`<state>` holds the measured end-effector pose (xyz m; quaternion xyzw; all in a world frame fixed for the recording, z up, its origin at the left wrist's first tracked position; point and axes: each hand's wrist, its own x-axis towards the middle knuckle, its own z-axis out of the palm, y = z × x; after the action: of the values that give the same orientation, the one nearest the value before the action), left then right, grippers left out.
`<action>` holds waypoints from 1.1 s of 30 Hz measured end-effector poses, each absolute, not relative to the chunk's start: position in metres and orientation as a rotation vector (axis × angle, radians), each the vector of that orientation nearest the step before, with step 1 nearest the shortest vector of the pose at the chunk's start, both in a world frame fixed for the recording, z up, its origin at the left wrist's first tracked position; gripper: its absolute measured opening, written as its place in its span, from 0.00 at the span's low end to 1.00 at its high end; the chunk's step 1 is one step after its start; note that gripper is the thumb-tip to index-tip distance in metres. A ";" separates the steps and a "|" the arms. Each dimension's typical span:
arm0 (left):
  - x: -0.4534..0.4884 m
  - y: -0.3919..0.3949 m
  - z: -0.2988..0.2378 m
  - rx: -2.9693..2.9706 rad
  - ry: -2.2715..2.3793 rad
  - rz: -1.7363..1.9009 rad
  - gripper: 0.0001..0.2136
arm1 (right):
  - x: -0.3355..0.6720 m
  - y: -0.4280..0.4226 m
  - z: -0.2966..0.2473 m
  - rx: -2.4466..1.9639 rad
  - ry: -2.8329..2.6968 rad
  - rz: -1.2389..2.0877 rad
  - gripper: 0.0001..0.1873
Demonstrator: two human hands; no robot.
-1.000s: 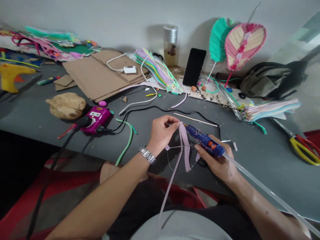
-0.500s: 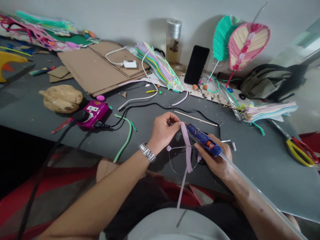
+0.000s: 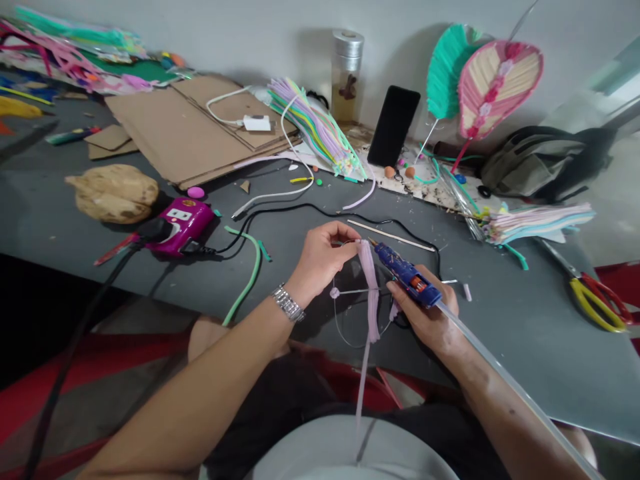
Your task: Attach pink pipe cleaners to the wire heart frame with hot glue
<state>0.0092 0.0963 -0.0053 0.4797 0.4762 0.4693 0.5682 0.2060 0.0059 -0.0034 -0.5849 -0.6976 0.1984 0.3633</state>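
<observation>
My left hand is closed in a pinch at the top end of a wire loop, beside a band of pale pink pipe cleaners. The band hangs down from there, and one long strand trails below it toward my lap. A small pink ball sits on the loop's left side, by a thin stem crossing the band. My right hand is wrapped round a blue hot glue gun. A long clear glue stick extends from its back. The nozzle points at the band's top, very near it.
A purple power strip with a black cord lies left, by a brown lumpy object. Cardboard sheets, pipe cleaner bundles and a phone are at the back. Scissors lie right, below heart-shaped fans.
The glue gun's nozzle has drawn back slightly from the top of the pipe cleaner band. Both hands keep their holds. The view has shifted a little.
</observation>
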 end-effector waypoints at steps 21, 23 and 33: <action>0.010 0.094 -0.005 1.068 1.038 1.131 0.05 | 0.207 0.006 -0.004 -1.511 -1.817 0.496 0.13; 0.010 0.095 -0.006 1.038 1.033 1.113 0.05 | 0.208 0.007 -0.003 -1.512 -1.821 0.491 0.13; 0.010 0.096 -0.007 0.941 0.994 1.105 0.06 | 0.217 0.012 -0.008 -1.368 -2.086 0.269 0.06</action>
<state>0.0102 0.0964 -0.0068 0.4120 0.4353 0.4838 0.6377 0.2170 0.0115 -0.0080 -0.5183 -0.7901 0.1019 0.3110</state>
